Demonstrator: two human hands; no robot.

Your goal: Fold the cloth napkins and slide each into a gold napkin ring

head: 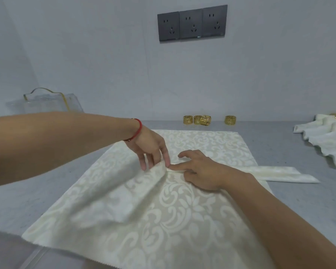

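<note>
- Napkin (163, 210): one cream cloth, woven damask with a raised scrolling leaf pattern, lay spread on the grey table (299, 152). Its near edge was cut in a fine zigzag. A folded, flattened band of the same cloth ran across the middle and stuck out past the right edge as a pointed tail.
- Left hand (149, 148): reached in from the left, fingers pointing down. Fingertips and thumb pinched a raised ridge of the napkin at its centre, so that soft creases fanned toward the near left corner. A red cord bracelet (137, 131) circled the wrist.
- Right hand (200, 169): lay low on the cloth just beside the left hand. The forefinger was stretched flat along the folded band, pressing it; the other fingers were loosely spread and closed round nothing.
- Gold napkin rings (197, 120): four short, shiny metal bands with pierced sides stood at the back of the table by the wall, beyond the napkin. Three were clustered, one of them tilted against its neighbour; the fourth (230, 120) stood apart to the right.
- Finished napkins (326, 138): a heap of cream cloth in wavy pleats lay at the far right, with a glint of gold at its top.
- Clear container (47, 103): transparent, gold-rimmed, wavy top edge, at the back left.
- Wall sockets (192, 23): three dark grey square plates in a row.
</note>
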